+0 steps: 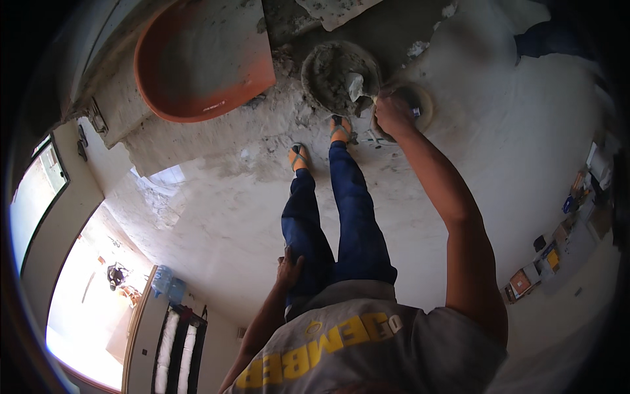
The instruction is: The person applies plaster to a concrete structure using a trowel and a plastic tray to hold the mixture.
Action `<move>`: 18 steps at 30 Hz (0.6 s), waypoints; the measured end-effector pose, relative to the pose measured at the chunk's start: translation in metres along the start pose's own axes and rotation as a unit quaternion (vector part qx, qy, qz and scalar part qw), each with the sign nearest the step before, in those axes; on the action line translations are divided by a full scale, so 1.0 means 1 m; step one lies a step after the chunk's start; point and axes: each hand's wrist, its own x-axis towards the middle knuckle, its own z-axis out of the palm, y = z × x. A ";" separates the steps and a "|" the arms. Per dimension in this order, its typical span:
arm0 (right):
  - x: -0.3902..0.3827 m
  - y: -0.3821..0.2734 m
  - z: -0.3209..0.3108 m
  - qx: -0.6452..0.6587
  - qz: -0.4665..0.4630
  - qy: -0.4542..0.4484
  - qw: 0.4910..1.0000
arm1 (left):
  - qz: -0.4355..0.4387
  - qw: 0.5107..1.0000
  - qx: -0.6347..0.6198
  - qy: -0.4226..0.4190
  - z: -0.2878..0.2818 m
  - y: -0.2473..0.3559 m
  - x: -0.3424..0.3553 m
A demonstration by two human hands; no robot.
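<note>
Resting on the left thigh of the blue trousers (357,226), the left hand (289,268) is loosely open, its thumb apart from the fingers. Farther out, the right arm reaches forward and the right hand (396,118) is closed around the handle of a small trowel (355,86). The trowel's pale blade is over the inside of a round basin (306,82), just ahead of the sandalled feet; whether it touches the contents I cannot tell. Thick, lumpy grey mortar (329,73) fills much of that basin. Just beside it, partly hidden by the right hand, sits a second round container (430,108) with a tan rim and a dark inside; a small blue-and-white item shows there, too small to identify. To the left is a large orange tub (154,98) with a rounded rim, its inner face coated grey. Well apart, toward the lower left, a clear blue water jug (168,284) stands near the doorway, its fill unclear. Boxes (522,282) line the right-hand wall.
</note>
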 end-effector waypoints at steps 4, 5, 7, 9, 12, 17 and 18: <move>-0.039 -0.004 -0.050 -0.073 0.020 0.016 0.997 | 0.019 1.000 -0.005 0.001 0.017 -0.005 0.009; -0.046 0.009 -0.050 -0.087 0.026 0.015 0.996 | 0.012 1.000 0.000 -0.011 0.018 0.000 0.013; -0.055 0.019 -0.029 -0.109 0.035 -0.002 0.993 | -0.014 0.999 0.008 -0.030 0.020 0.006 0.017; -0.058 0.006 0.001 -0.123 0.034 -0.025 0.992 | -0.007 1.000 0.002 -0.026 0.030 -0.006 0.024; -0.053 -0.044 0.033 -0.096 -0.016 -0.045 0.994 | -0.009 1.000 -0.012 -0.013 0.030 -0.028 0.022; 0.015 -0.052 0.128 0.240 0.088 -0.096 0.962 | 0.005 1.000 -0.005 -0.028 0.012 -0.003 0.022; 0.038 -0.050 0.126 0.333 0.116 -0.149 0.924 | 0.023 0.999 0.000 -0.028 0.014 -0.007 0.027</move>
